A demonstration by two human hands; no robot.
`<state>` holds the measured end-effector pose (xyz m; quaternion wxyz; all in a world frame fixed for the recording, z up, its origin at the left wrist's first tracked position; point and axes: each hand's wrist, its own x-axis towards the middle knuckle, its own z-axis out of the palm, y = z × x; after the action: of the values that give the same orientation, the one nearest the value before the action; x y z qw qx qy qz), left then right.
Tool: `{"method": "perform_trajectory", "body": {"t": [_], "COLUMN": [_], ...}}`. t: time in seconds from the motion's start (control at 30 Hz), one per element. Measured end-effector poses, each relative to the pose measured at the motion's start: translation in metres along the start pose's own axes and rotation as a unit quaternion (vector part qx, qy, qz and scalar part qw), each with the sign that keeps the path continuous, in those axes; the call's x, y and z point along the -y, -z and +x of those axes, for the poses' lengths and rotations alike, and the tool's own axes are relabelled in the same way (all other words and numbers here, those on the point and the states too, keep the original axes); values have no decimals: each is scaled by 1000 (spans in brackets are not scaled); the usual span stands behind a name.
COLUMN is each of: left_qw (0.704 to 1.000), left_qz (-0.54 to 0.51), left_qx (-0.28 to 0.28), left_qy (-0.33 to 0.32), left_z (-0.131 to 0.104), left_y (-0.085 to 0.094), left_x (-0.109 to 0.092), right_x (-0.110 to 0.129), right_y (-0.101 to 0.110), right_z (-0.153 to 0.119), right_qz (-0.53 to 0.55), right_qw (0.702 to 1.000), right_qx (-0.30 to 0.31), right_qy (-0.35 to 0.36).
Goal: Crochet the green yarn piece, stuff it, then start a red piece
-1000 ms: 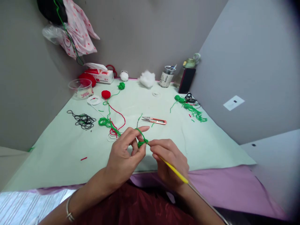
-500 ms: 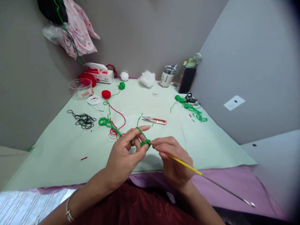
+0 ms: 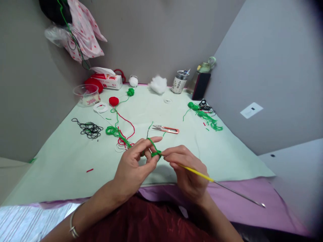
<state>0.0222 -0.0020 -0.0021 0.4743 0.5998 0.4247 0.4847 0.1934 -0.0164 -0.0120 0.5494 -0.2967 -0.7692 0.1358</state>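
My left hand (image 3: pixel 133 168) pinches a small green crochet piece (image 3: pixel 155 154) between thumb and fingers, with green yarn (image 3: pixel 151 142) looped over the raised index finger. My right hand (image 3: pixel 188 171) grips a crochet hook (image 3: pixel 202 174) with a yellow handle and a long metal shaft pointing right; its tip sits in the green piece. Both hands hover over the near edge of the pale green mat (image 3: pixel 63 168). The yarn trails left to a green tangle (image 3: pixel 113 131).
Red-handled thread snips (image 3: pixel 166 129) lie just beyond my hands. Black yarn (image 3: pixel 88 128), a red ball (image 3: pixel 114 101), a plastic bowl (image 3: pixel 86 94) and a tissue box (image 3: pixel 108 80) sit at left. Stuffing (image 3: pixel 158 84), a tin of tools (image 3: pixel 178 82) and more green yarn (image 3: pixel 207 117) are at back right.
My right hand has swung the hook from pointing down toward me to pointing out to the right. The left index finger stays raised with the yarn over it.
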Motion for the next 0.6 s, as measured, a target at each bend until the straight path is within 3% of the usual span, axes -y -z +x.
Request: {"method": "perform_trajectory", "body": {"t": [0.2,0.33,0.5,0.6], "left_qw": [995,992,995,992], "left_qz": [-64,-101,-84,-106], "left_qx": [31,5,8,15], "left_qy": [75,79,55,62], "left_z": [2,-2,-6,-7], "left_y": [1,0,3,4], "left_x": [-5,-6,-10,-12], "right_x": [-1,1,5,4], "right_y": [-11,-19,-18,-18], "right_z": [-7,-9,-1,-5], "right_qz": [-69,-157,-81,-98], "right_qw": [996,985,993,992], "right_qx": [-39,-54,-85,-81], "right_qy": [48,57,19,18]}}
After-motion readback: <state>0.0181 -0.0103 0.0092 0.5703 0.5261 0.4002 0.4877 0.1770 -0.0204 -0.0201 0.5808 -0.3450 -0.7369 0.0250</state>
